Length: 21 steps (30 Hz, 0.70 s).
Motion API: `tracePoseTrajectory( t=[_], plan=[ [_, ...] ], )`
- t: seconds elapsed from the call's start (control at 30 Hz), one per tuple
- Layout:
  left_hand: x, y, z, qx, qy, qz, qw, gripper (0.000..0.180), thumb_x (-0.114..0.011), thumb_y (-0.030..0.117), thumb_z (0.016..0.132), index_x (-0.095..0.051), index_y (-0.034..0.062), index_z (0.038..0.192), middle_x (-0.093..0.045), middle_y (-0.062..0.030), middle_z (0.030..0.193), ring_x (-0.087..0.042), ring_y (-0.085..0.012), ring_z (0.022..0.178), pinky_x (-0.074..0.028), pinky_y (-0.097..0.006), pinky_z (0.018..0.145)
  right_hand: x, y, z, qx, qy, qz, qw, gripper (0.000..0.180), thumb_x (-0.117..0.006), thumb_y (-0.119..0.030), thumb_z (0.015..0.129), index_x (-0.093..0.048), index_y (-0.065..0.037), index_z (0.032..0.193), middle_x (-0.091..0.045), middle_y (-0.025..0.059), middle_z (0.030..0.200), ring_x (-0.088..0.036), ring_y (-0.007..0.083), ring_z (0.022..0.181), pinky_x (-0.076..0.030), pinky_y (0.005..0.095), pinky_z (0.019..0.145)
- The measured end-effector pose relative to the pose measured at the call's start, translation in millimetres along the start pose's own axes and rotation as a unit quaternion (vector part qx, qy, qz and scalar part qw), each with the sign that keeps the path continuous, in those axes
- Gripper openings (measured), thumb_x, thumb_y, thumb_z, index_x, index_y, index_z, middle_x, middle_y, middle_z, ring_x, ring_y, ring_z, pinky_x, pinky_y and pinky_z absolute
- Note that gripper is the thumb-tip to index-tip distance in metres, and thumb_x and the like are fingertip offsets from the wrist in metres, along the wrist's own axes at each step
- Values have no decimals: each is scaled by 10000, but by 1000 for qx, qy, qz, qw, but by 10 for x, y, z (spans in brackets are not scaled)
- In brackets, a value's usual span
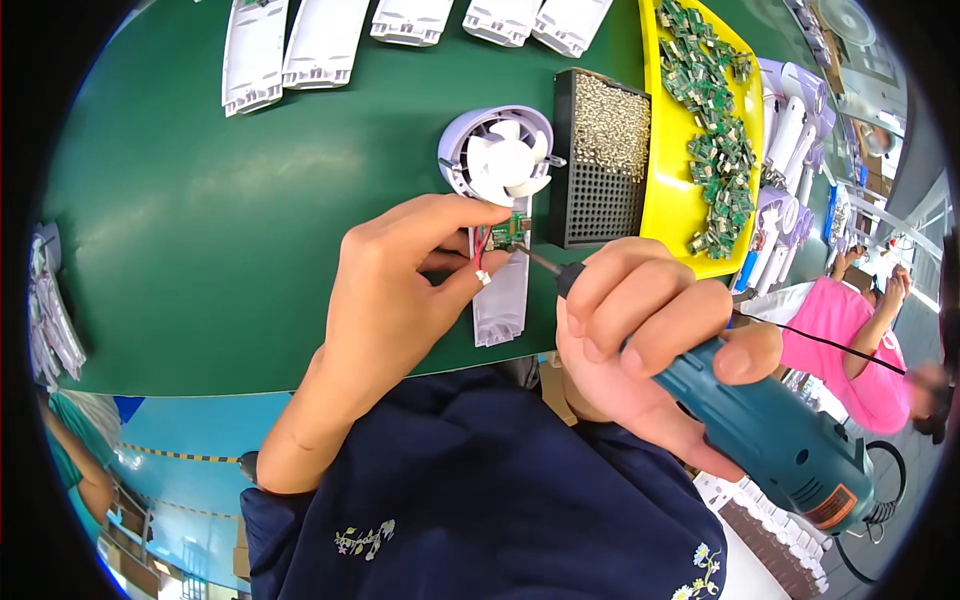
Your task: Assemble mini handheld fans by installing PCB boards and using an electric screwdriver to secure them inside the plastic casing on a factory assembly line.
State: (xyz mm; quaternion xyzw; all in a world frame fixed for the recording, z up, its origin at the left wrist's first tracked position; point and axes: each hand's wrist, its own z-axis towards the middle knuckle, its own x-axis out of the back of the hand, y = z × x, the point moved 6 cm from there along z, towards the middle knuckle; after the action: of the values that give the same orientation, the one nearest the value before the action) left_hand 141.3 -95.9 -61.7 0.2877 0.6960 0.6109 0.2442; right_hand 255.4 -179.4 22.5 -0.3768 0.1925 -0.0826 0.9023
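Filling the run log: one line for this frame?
left hand: pins small circuit board on fan housing | right hand: grips electric screwdriver, bit at board | surface: green table

Dark navy top (480,480) with little embroidered flowers: a pale sprig (365,540) low on the left, a white daisy with green leaves (703,570) low on the right. Both forearms are bare, no sleeves past the elbow. No rings, watch or gloves on either hand.

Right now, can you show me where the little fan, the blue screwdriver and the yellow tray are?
little fan (503,160), head view, white blades.
blue screwdriver (775,430), head view, teal body.
yellow tray (668,205), head view, bare floor.
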Motion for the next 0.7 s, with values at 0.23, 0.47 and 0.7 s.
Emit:
tracePoseTrajectory(
  t=[0.23, 0.47, 0.7],
  plan=[
    [-9, -13, 1, -18, 2, 7, 1000, 314, -774, -53, 764, -690, 17, 1058, -683, -113, 921, -702, -188, 741, -618, -293, 685, -10, 40, -20, 11, -5, -16, 1000, 662, -545, -684, 897, -481, -113, 1225, -497, 56, 725, -446, 174, 464, -386, 331, 436],
    [-2, -19, 5, -37, 5, 24, 999, 302, -771, -45, 768, -688, 14, 1053, -683, -121, 920, -696, -197, 725, -614, -294, 663, -61, 39, -11, -8, -46, -44, 998, 678, -535, -718, 876, -483, -114, 1179, -499, 54, 684, -462, 183, 462, -405, 333, 432],
    [-2, 76, 42, -33, -14, 23, 999, 288, -766, -48, 776, -687, 2, 1048, -674, -132, 905, -694, -197, 724, -604, -293, 660, 25, 85, 43, -2, -4, 19, 1000, 774, -475, -801, 843, -482, -101, 1172, -505, 63, 692, -455, 204, 476, -379, 340, 450]
  ],
)
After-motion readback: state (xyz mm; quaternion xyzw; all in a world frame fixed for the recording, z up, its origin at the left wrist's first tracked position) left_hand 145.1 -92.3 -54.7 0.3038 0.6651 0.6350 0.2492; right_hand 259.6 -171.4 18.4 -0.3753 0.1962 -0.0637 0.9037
